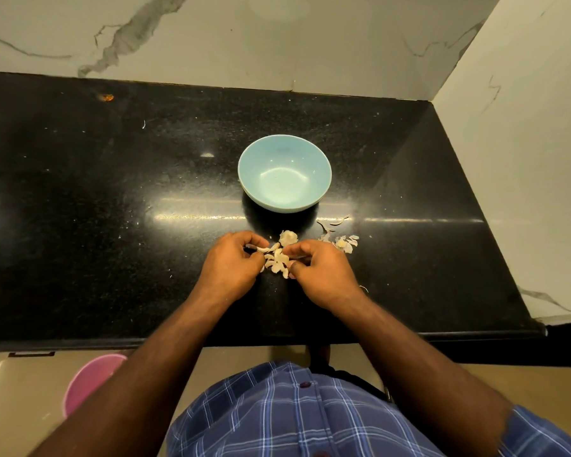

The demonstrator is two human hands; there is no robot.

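A broken-up garlic bulb [277, 262] with pale cloves and papery skin lies on the black counter [112, 192] between my hands. My left hand [231, 265] has its fingers curled and pinches a clove or strip of skin at the bulb's left side. My right hand [320, 272] pinches the bulb's right side, thumb beneath. A loose clove [288, 237] sits just beyond them. An empty light blue bowl [284, 150] stands farther back, centre.
Loose garlic skins and a piece of garlic [342, 242] lie to the right of my hands. Marble walls close the counter at the back and right. A pink bin [86, 380] stands on the floor below the counter's front edge, left.
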